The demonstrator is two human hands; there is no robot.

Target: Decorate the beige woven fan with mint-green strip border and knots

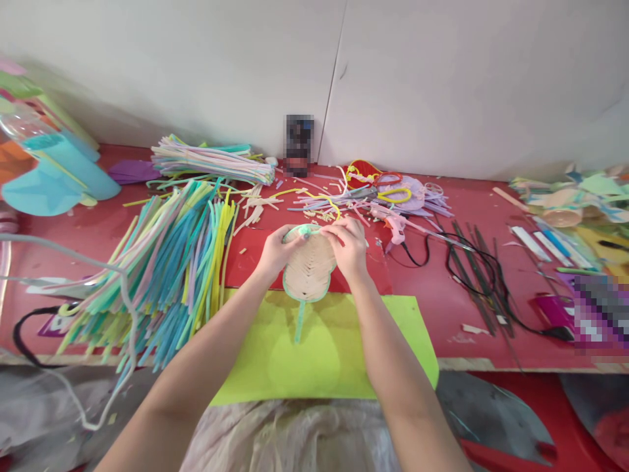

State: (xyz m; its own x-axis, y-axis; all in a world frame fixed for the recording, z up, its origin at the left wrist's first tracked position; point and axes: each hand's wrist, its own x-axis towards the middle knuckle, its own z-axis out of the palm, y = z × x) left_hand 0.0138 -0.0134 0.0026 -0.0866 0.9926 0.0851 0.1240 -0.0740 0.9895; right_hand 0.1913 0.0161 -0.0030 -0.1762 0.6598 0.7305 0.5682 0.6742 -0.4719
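Observation:
A small fan-shaped craft (308, 267) with a beige woven-looking face, a mint-green rim and a thin green handle is held up over the table, handle toward me. My left hand (279, 250) grips its upper left edge, thumb on the front near a small mint-green lump (305, 231). My right hand (348, 241) is closed in a pinch at the upper right edge; whatever lies between those fingertips is too small to make out. Beneath the handle spreads a lime-green sheet (393, 334), which hangs over the table's front edge.
Fuzzy pipe cleaners (171, 275) are heaped on the left, with another bundle (211, 160) behind. Yellow-handled scissors (393, 195) and a pink glue gun (393, 226) lie beyond my right hand. A black cord (449, 262) crosses dark sticks on the right. A white cable (128, 295) loops at left.

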